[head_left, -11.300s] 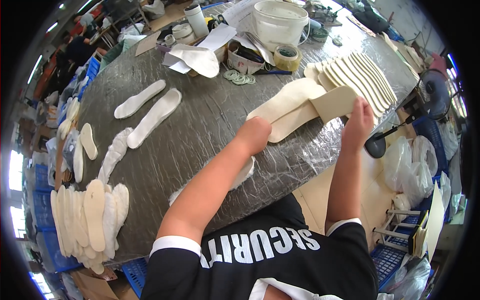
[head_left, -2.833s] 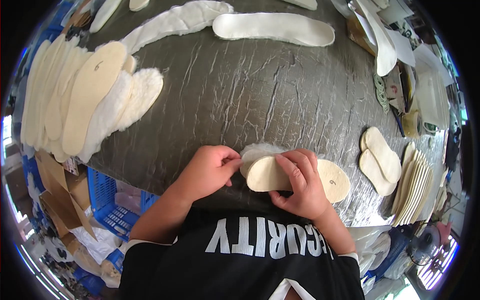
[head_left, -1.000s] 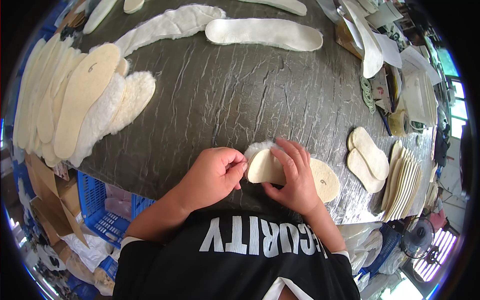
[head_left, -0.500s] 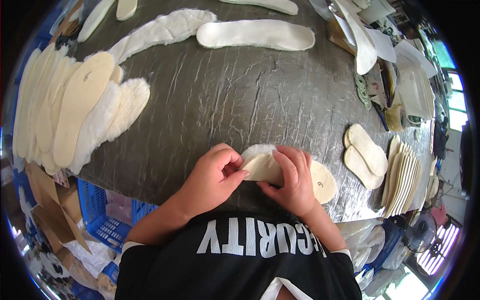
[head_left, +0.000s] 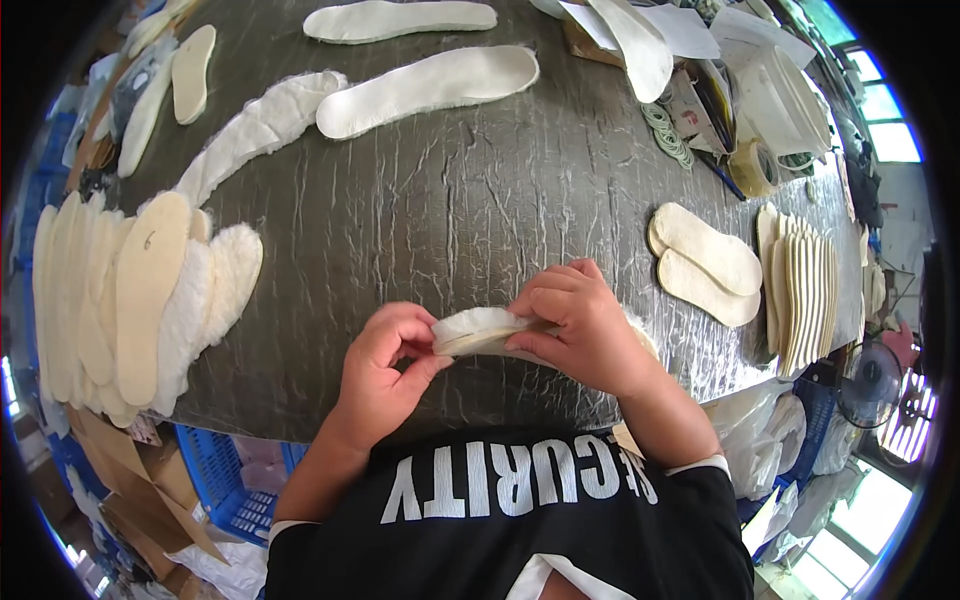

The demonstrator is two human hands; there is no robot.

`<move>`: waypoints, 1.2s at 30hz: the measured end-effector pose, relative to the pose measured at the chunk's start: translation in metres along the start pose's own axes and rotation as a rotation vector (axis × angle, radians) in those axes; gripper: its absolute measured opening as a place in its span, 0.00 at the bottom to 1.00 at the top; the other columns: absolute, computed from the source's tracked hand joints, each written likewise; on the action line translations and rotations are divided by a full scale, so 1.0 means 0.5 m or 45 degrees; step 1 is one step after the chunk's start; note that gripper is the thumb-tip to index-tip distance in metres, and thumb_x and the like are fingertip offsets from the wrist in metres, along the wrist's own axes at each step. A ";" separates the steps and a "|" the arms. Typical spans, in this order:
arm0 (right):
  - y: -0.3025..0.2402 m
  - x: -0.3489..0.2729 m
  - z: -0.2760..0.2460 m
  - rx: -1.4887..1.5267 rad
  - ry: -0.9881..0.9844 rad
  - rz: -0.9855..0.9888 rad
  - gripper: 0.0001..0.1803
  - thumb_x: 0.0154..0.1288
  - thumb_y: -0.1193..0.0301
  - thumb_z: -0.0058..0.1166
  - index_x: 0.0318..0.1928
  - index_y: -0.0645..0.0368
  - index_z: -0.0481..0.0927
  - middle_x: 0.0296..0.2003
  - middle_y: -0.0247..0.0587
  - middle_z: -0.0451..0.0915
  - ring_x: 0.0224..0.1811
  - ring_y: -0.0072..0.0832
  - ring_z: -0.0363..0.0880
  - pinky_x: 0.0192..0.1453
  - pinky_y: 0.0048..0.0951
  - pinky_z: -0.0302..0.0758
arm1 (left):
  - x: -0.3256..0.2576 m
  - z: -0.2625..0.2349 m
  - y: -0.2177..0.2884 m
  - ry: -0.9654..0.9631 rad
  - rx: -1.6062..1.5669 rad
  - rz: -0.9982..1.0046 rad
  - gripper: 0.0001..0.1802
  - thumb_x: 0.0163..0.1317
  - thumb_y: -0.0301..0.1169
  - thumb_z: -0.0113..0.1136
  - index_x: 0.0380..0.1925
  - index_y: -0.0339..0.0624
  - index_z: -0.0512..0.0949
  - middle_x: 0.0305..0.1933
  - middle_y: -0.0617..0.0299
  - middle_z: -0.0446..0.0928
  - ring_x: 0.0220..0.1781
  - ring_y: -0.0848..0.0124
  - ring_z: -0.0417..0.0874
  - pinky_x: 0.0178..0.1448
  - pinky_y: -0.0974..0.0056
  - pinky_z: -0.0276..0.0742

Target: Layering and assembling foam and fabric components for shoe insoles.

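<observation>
Between my two hands, above the table's near edge, is a cream insole [head_left: 475, 332] with a white fleecy layer along its upper side. My left hand [head_left: 388, 355] pinches its left end between thumb and fingers. Fingers closed, my right hand [head_left: 570, 325] grips it near the middle, and the right end runs out from behind that hand. To the left stands a leaning row of insoles, with a cream insole [head_left: 150, 290] in front and a fluffy white insole [head_left: 235, 285] beside it. Two overlapping cream insoles [head_left: 710, 262] lie on the right.
A stack of insoles [head_left: 800, 290] stands on the dark table [head_left: 430, 210] at right. Farther back lie long white insoles [head_left: 430, 90] and a fleece strip [head_left: 265, 130]. A tape roll [head_left: 752, 168] and green bands [head_left: 665, 135] sit back right. Below the left edge is a blue crate [head_left: 225, 480].
The view has shifted. The insole in my hands has turned so its fleecy side edge faces up more, and my left hand has moved to its left end.
</observation>
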State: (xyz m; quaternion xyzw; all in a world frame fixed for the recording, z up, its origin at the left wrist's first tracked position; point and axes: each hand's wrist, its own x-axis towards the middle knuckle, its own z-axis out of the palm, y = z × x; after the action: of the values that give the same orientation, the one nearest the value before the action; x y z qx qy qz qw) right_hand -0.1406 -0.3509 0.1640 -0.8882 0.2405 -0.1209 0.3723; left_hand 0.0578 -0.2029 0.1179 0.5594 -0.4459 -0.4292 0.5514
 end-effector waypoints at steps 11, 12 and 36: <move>-0.001 -0.009 -0.015 -0.090 0.034 0.087 0.32 0.37 0.63 0.76 0.47 0.54 0.79 0.39 0.33 0.82 0.46 0.35 0.81 0.59 0.37 0.66 | 0.030 -0.012 0.030 -0.196 0.248 -0.076 0.15 0.49 0.19 0.72 0.37 0.33 0.78 0.38 0.59 0.79 0.36 0.75 0.78 0.41 0.71 0.74; 0.010 -0.016 -0.022 -0.091 0.049 0.104 0.32 0.37 0.63 0.76 0.47 0.54 0.79 0.39 0.33 0.82 0.46 0.35 0.81 0.59 0.37 0.66 | 0.028 -0.016 0.025 -0.217 0.247 -0.072 0.15 0.49 0.19 0.72 0.37 0.33 0.78 0.38 0.59 0.79 0.36 0.75 0.78 0.41 0.71 0.74; 0.043 -0.030 -0.029 0.225 -0.301 0.422 0.13 0.56 0.68 0.66 0.38 0.61 0.80 0.27 0.42 0.78 0.31 0.34 0.77 0.37 0.31 0.73 | 0.025 -0.017 -0.020 0.063 -0.413 -0.432 0.17 0.59 0.27 0.69 0.46 0.31 0.77 0.41 0.59 0.81 0.45 0.74 0.80 0.47 0.69 0.78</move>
State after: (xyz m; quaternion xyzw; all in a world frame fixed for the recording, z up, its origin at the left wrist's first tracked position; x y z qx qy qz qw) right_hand -0.1664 -0.3648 0.1582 -0.8083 0.3264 0.0265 0.4892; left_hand 0.0694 -0.2131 0.1080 0.5407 -0.2570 -0.5680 0.5648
